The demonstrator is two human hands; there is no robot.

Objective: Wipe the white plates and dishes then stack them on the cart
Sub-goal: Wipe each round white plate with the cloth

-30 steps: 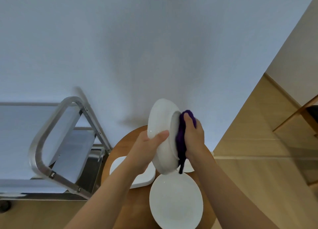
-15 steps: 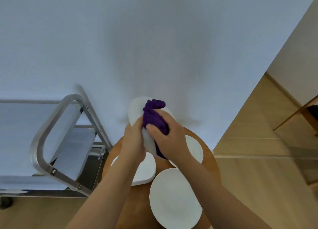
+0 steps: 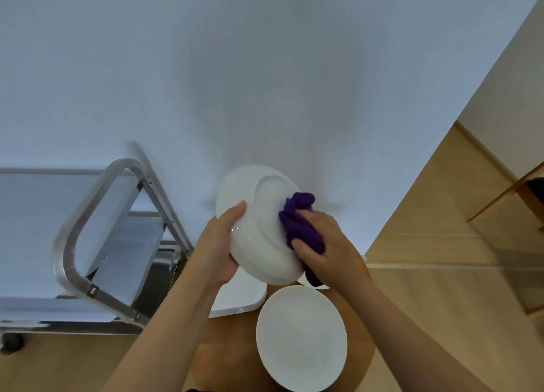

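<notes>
Turning away from its pose half a second earlier, a round white ceramic plate is now shown with its underside and raised foot ring facing the camera, where before a crumpled deep-purple cloth hid most of it; the cloth has shifted from the plate's upper middle to its right side. The plate is held tilted in the air above a round wooden table, in front of a pale wall; the left hand grips its left rim, thumb laid over the glossy back, the other fingers hidden behind; the right hand is curled round the bunched cloth, pressing it against the foot ring, with a tail of cloth hanging below the plate's lower edge. On the table below, a large round white plate lies flat, smooth and faintly shiny; a white square dish with rounded corners lies just beside it to the left, partly hidden by the left forearm; the edge of another white dish peeps out under the right wrist. To the left stands a brushed-metal cart with a looped tubular handle and flat grey shelves, on a pale wooden floor.
</notes>
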